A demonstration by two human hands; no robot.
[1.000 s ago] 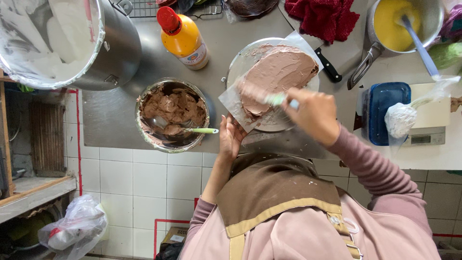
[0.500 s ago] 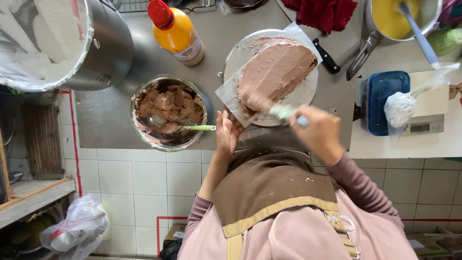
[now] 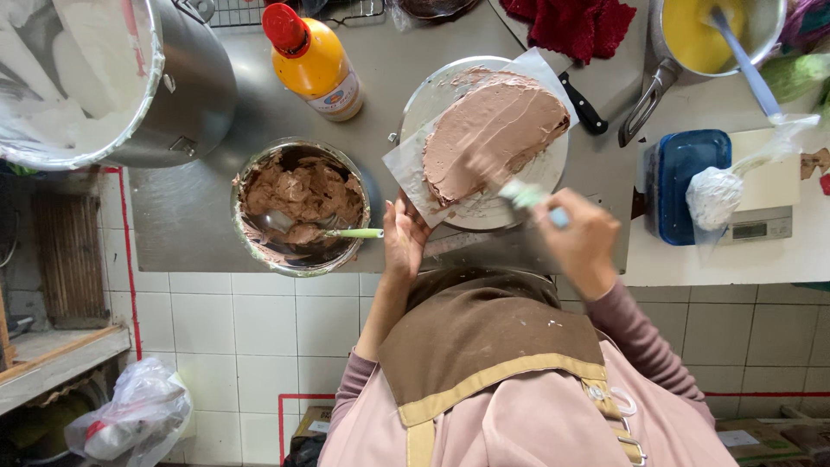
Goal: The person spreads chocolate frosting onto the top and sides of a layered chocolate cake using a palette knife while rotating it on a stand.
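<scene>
At the bench's near edge, head view:
Right hand (image 3: 581,245): fingers clamped on a spatula (image 3: 526,195), drawn back off the cake (image 3: 493,134) toward its near rim since a second ago.
Left hand (image 3: 403,239): fingers loosely together, steadying the paper (image 3: 405,169) under the cake.
Meaning: this spreading stroke looks finished; chocolate cream covers the top.
Nearby: cream bowl (image 3: 299,207).

At the lower centre of the frame the person wears a pale pink garment under a tan-strapped apron (image 3: 450,398) with a metal buckle, a brown head covering (image 3: 484,333), and mauve long sleeves (image 3: 640,333) reaching both wrists.
</scene>
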